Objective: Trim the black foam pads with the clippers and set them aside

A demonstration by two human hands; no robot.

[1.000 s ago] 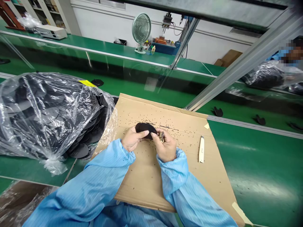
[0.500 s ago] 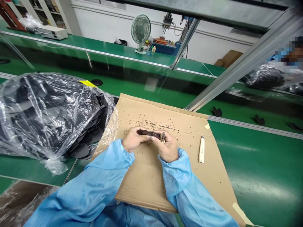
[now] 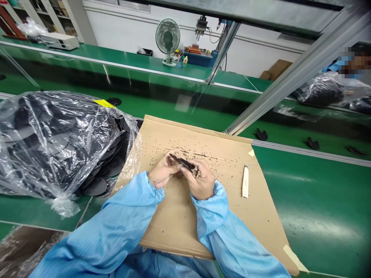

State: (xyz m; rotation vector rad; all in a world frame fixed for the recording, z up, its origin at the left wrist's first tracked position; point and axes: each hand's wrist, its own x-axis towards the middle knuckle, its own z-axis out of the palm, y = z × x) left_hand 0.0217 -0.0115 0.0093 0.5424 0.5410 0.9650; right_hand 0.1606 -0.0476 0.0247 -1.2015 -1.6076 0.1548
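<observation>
My left hand (image 3: 163,170) is closed on a thin black part (image 3: 183,161), holding its left end above the cardboard sheet (image 3: 176,216). My right hand (image 3: 203,180) meets it from the other side, thumb against the part. Between the right fingers shows a small shiny metal tool (image 3: 196,172), at the right end of the part; its kind is mostly hidden by the fingers. Tiny black bits (image 3: 199,154) are scattered over the cardboard, thickest just beyond my hands.
A clear plastic bag (image 3: 62,148) full of flat black pieces lies at left. On the cardboard's right side lies a cream-handled, flat tool (image 3: 245,181). Several curved black parts (image 3: 261,134) lie behind the metal rail. A fan (image 3: 168,36) stands on the far bench; another person (image 3: 355,61) is at right.
The black part has turned in my hands and now slopes down to the right, showing a thinner edge. My fingers have shifted on it. The whole view has moved slightly.
</observation>
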